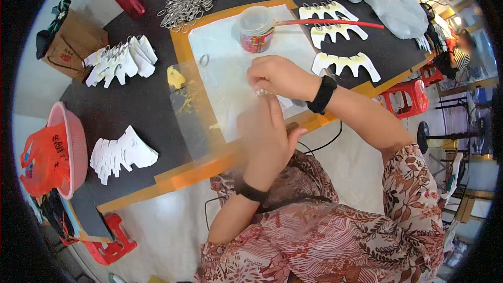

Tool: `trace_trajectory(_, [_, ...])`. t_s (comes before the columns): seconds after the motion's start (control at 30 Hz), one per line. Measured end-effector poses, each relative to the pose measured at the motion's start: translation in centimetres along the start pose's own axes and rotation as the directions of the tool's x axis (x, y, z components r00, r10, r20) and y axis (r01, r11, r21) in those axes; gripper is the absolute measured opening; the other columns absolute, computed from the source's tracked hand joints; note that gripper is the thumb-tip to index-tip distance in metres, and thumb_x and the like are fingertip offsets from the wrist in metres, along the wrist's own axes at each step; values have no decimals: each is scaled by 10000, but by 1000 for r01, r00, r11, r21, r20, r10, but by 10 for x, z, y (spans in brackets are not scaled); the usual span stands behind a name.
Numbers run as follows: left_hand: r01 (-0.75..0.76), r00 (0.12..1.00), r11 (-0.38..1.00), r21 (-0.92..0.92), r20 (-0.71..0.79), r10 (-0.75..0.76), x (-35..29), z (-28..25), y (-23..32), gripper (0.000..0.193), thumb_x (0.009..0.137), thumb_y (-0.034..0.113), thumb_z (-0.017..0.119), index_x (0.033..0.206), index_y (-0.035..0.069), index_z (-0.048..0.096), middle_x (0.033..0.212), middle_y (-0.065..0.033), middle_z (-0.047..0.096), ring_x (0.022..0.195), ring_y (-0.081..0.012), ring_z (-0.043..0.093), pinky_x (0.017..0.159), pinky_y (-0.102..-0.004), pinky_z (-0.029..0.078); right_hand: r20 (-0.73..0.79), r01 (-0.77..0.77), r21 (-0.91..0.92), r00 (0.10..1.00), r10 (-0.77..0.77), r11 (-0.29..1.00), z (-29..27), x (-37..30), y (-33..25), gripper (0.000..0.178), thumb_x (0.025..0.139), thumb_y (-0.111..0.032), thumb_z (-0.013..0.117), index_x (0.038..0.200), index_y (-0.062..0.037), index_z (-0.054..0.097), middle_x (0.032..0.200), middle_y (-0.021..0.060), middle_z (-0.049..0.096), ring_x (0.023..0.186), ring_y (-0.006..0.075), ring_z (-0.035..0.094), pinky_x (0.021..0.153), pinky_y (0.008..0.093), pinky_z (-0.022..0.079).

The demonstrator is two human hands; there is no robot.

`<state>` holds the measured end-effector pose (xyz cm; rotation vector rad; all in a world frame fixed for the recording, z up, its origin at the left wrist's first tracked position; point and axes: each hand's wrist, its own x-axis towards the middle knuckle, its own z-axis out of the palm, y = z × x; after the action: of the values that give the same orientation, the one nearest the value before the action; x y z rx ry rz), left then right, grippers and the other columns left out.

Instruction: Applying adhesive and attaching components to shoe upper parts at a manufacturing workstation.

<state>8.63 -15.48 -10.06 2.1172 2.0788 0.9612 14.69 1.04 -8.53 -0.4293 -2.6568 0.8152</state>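
My right hand [283, 77] is over the white sheet, its fingers curled and pinched together. A small pale beaded thing [263, 93] shows at its fingertips; whether it is held or worn, I cannot tell. My left hand [268, 133] lies just below, thumb and index finger stretched apart, its other fingers smeared by motion. White card [284, 101] shows partly from under my hands. Beyond them stands a clear tub [255, 30] with a colourful label, a red-handled brush [327, 22] lying across its rim. One metal ring [204, 60] rests on the white sheet [222, 81].
Metal rings [193, 3] are heaped at the back. White toothed cards with rings [123, 60] lie left, plain ones [123, 154] nearer, glue-smeared cards [346, 66] right. A yellow lump [176, 77] sits beside the sheet. A pink basin [78, 149] and paper bag [76, 42] flank the left edge.
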Motion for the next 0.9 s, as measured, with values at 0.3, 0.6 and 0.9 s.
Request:
trace_trajectory(0.3, [34, 998, 996, 85, 51, -38, 1, 1, 0, 809, 783, 495, 625, 1299, -79, 379, 1269, -197, 457, 1087, -315, 439, 981, -516, 223, 3, 33, -171, 999, -33, 985, 0, -6, 0, 70, 739, -85, 580, 744, -40, 633, 761, 123, 602, 770, 316, 602, 671, 392, 478])
trace_trajectory(0.6, [24, 1000, 993, 120, 17, -26, 1, 1, 3, 802, 793, 490, 616, 1293, -91, 382, 1222, -190, 475, 1065, -321, 435, 974, -525, 221, -44, 50, -95, 998, -54, 994, 0, -3, 3, 77, 737, -69, 558, 722, -31, 623, 736, 130, 600, 742, 323, 598, 654, 386, 472])
trace_trajectory(0.9, [55, 998, 996, 71, -28, -53, 2, -4, -2, 718, 784, 466, 628, 1229, -68, 448, 1176, -158, 499, 1074, -322, 427, 966, -514, 214, 82, 83, -113, 994, -74, 990, 1, 6, -1, 55, 718, -52, 591, 764, -22, 593, 748, 115, 567, 765, 317, 575, 703, 389, 465])
